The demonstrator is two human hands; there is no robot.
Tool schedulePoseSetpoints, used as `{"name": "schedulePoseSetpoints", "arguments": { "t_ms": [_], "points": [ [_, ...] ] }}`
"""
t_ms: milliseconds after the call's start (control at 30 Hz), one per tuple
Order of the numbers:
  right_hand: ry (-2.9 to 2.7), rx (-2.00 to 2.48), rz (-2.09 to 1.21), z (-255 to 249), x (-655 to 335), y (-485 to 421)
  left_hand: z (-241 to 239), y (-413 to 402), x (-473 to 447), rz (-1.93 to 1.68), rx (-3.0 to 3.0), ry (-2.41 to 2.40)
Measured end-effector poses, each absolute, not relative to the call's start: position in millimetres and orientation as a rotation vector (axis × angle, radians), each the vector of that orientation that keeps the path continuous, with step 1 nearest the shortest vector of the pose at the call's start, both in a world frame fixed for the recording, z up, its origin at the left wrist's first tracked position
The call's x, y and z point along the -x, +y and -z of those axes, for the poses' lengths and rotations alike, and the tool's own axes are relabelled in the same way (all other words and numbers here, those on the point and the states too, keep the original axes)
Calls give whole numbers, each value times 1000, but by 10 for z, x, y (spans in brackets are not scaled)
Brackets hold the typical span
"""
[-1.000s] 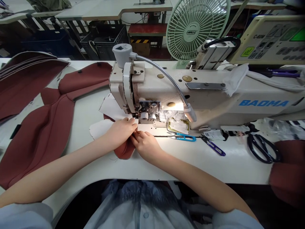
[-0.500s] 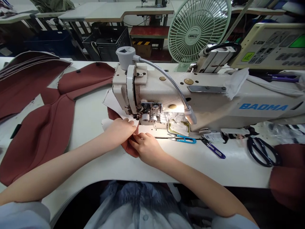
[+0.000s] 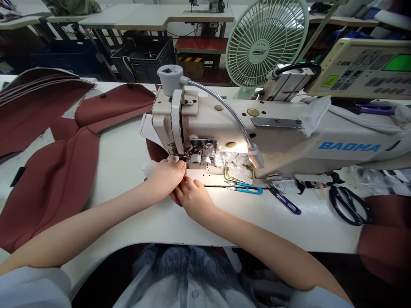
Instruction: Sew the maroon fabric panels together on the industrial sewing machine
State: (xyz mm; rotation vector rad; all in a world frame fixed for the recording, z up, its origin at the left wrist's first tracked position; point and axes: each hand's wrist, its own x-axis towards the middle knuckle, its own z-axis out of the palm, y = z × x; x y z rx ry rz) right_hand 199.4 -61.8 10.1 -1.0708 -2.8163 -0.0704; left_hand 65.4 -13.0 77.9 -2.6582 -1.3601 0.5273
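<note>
A reddish-brown fabric piece [image 3: 156,150] with a white underside lies beneath the head of a sewing machine [image 3: 282,141]. My left hand [image 3: 165,176] is closed on it just left of the needle area, fingertips close to the presser foot, which is mostly hidden. Close against it, my right hand [image 3: 195,196] pinches the near edge of the same piece, fingers bent. Between and below the hands only a small strip of the fabric shows. A lit gooseneck lamp [image 3: 256,156] shines on the machine bed right of my hands.
Blue thread snips [image 3: 245,188], purple snips [image 3: 285,201] and black-handled scissors [image 3: 349,205] lie to the right, near a small tray [image 3: 239,172]. Larger reddish-brown sewn panels [image 3: 64,171] cover the left of the table. A green fan [image 3: 265,47] and a control panel [image 3: 362,70] stand behind.
The fabric has moved farther under the machine head, and less of it shows below my hands. Both hands have shifted slightly, staying close together on the fabric. The camera view has tilted a little.
</note>
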Motion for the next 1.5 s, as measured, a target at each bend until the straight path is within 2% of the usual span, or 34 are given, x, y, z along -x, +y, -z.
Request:
{"name": "schedulePoseSetpoints", "arguments": {
  "t_ms": [300,500,667,867,1100,1300,1500],
  "points": [
    [-2835,1167,51,-156,-1868,-552,-870,-175,-715,-619,2695,-1430],
    [-2781,1124,326,-81,-1783,-689,-709,-90,-673,-507,2705,-1478],
    [-2832,1080,181,-112,-1817,-658,-795,-112,-662,-481,2715,-1450],
    [-2751,1043,290,-71,-1903,-624,-807,-172,-573,-506,2821,-1456],
    [-2730,1110,129,-34,-1953,-482,-507,-151,-403,-129,2867,-1405],
    [-2625,1176,-90,-34,-2005,-430,-428,-85,-299,46,2922,-1217],
    [-2572,1237,-95,-77,-2085,-424,-360,16,-214,305,2928,-1081]
  ]
}}
